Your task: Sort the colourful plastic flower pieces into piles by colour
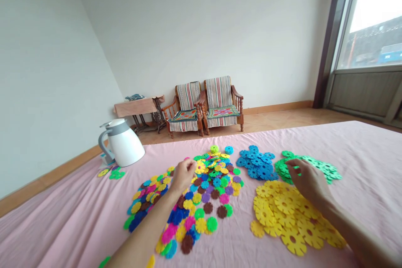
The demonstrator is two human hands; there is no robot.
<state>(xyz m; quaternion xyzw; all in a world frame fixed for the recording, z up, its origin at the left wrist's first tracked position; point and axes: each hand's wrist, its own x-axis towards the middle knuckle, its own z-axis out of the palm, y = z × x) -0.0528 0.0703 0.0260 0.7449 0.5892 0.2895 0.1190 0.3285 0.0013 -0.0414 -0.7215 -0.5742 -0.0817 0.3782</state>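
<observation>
Left hand [184,174] curls over mixed plastic discs [197,198]; right hand [309,180] bends over green discs [325,168]; can't tell whether either grips. Notched, flower-shaped yellow discs [284,218] heap on wrinkled pink cloth [229,245].

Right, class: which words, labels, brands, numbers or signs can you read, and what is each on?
No text can be read for certain.
Blue shape outside: white marks, perhaps digits, too blurred to read.
Jug: none seen.
Discs: none seen.
</observation>
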